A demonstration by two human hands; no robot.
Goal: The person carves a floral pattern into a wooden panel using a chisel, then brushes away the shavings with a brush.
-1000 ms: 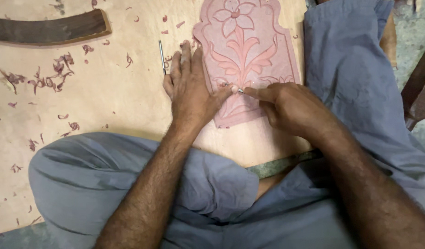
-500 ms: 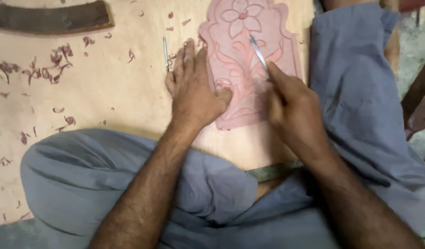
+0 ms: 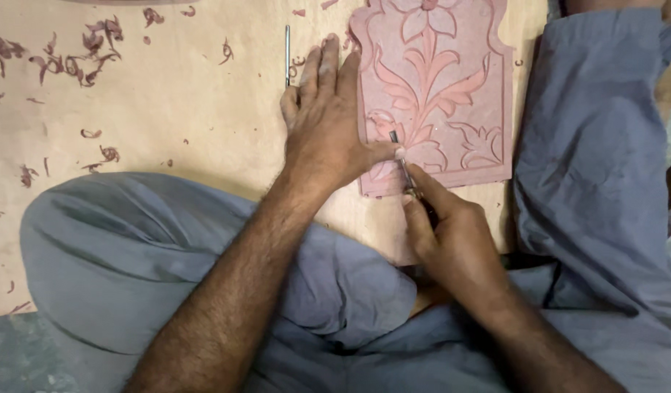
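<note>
Both hands work at a pink carved panel (image 3: 452,109) lying flat on a tan board (image 3: 168,109): the left hand (image 3: 328,124) rests open and palm-down beside the panel's left edge, fingers spread flat on the board and thumb stretched across onto the lower left corner of the carving, gripping nothing. Closed in a pen-like grip, the right hand (image 3: 452,240) holds a thin carving tool (image 3: 402,164), whose tip meets the relief near the foot of the flower stem, right beside the left thumb. Petals, leaves and a stem stand raised on the panel. Just past the left fingertips lies a slim metal rod (image 3: 287,54). Reddish shavings (image 3: 73,58) are scattered over the board's far left. Crossed legs in grey-blue trousers (image 3: 131,247) frame the board on either side.
</note>
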